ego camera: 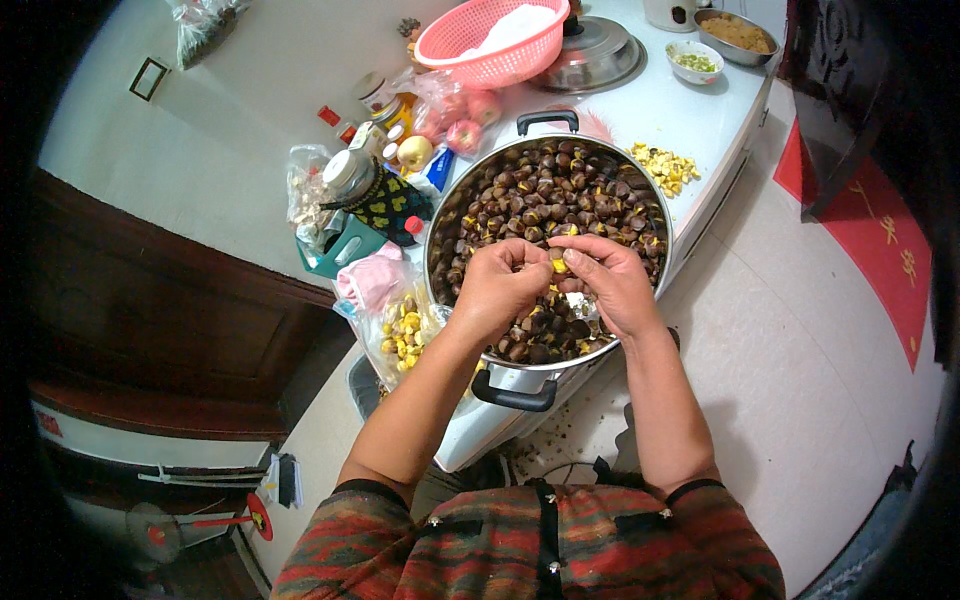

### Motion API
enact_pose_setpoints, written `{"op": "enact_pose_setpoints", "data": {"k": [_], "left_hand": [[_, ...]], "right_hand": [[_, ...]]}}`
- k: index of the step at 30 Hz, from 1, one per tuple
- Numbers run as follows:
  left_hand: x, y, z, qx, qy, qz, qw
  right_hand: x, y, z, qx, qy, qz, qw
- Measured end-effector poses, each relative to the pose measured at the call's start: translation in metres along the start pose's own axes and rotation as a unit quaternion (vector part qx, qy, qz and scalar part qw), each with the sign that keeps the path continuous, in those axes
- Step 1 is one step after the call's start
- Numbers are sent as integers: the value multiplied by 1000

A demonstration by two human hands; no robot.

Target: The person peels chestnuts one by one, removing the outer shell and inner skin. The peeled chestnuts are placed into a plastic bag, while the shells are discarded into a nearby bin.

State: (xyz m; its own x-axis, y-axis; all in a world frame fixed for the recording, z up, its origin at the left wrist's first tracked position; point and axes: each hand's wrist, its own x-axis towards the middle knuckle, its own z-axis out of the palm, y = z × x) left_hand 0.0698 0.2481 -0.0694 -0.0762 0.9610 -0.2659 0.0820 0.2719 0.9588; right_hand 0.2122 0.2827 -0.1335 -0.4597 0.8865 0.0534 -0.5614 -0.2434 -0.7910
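Note:
Both my hands are together over a large steel pot (660, 187) full of brown chestnuts (555, 191), many with split shells showing yellow. Between the thumb and fingers of my right hand (611, 281) is a partly peeled chestnut (559, 265), its yellow flesh exposed. My left hand (510, 281) meets it from the left, fingers curled against the nut; whether it holds a piece of shell is hidden. A plastic bag of peeled yellow chestnuts (405, 334) lies left of the pot. Yellow chestnut pieces (664, 169) are heaped on the table beyond the pot's right rim.
Behind the pot stand a pink plastic basket (487, 64), a steel lid (592, 52) and bagged apples (465, 120). Jars and a flask in a patterned cover (386, 199) crowd the left. A bowl of chopped greens (695, 63) sits at the far right. Shell bits litter the floor (559, 439).

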Motion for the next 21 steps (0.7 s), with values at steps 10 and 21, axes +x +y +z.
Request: {"op": "enact_pose_setpoints", "data": {"k": [10,21], "left_hand": [[7,-15,10,-39,48,24,998],[15,-12,-3,-84,22,-64,994]], "right_hand": [[2,4,0,40,2,6,999],[0,1,6,-343,12,-227,911]]}}
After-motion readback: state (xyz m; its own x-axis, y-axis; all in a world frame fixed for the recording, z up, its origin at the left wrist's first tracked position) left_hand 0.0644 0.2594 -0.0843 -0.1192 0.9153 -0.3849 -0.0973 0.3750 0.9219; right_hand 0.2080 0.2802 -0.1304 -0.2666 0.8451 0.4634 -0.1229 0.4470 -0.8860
